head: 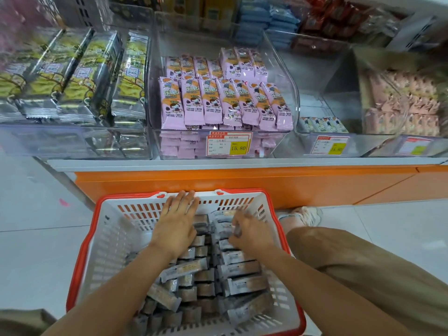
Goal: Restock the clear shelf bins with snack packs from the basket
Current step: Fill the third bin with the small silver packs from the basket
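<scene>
A white basket with a red rim (82, 251) stands on the floor below the shelf, holding several grey and brown snack packs (238, 269). My left hand (178, 219) lies flat inside it with straight fingers reaching the far wall. My right hand (249, 232) is blurred, its fingers curled down among the packs at the far right; what it holds is unclear. Above, a clear bin (292, 93) holds pink snack packs (218, 103). To its right a clear bin (312, 141) holds only a few green packs (322, 124).
Black and yellow packs (72, 76) fill the left bin. Peach packs (407, 105) sit at the far right. An orange shelf base (266, 183) runs behind the basket. My bent knee (363, 263) and shoe (305, 215) are right of the basket.
</scene>
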A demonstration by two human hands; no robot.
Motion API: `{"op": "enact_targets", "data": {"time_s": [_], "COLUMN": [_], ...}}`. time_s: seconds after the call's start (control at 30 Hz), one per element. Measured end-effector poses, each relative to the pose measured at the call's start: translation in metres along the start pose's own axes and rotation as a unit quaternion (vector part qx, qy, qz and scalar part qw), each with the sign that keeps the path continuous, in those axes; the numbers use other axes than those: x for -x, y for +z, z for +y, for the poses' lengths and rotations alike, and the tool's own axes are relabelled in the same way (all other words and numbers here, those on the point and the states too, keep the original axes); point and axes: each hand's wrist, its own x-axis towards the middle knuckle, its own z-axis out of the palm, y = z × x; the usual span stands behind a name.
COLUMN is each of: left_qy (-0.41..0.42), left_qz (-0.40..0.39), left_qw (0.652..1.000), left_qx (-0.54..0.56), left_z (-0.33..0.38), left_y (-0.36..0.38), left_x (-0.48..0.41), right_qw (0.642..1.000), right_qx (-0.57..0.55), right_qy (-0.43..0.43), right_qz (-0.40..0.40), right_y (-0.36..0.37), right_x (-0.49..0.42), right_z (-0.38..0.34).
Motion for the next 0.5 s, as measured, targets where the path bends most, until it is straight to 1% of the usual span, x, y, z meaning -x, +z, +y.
{"op": "enact_targets", "data": {"time_s": [0.07, 0.13, 0.2, 0.33, 0.43, 0.5], "left_qy": [0.017, 0.028, 0.040, 0.039, 0.067, 0.086], "left_qz": [0.029, 0.007, -0.011, 0.000, 0.052, 0.073], "left_qw": [0.996, 0.989, 0.977, 0.956, 0.942, 0.930], "left_qx": [0.084, 0.146, 0.209, 0.291, 0.323, 0.349], "left_z": [0.004, 0.011, 0.019, 0.032, 0.042, 0.049], "left_y": [-0.003, -0.013, -0.022, -0.043, -0.063, -0.076], "left_x": [-0.001, -0.003, -0.006, -0.010, -0.010, -0.011], "right_qw": [0.995, 0.978, 0.961, 0.933, 0.926, 0.924], "right_qx": [-0.096, -0.204, -0.269, -0.339, -0.345, -0.337], "right_qy": [-0.003, -0.021, -0.058, -0.110, -0.141, -0.165], "right_qz": [0.028, 0.030, 0.032, 0.048, 0.058, 0.067], "right_y": [-0.019, -0.039, -0.060, -0.098, -0.122, -0.136], "right_x": [0.001, 0.005, 0.014, 0.034, 0.047, 0.056], "right_z": [0.004, 0.006, 0.006, 0.006, 0.008, 0.012]}}
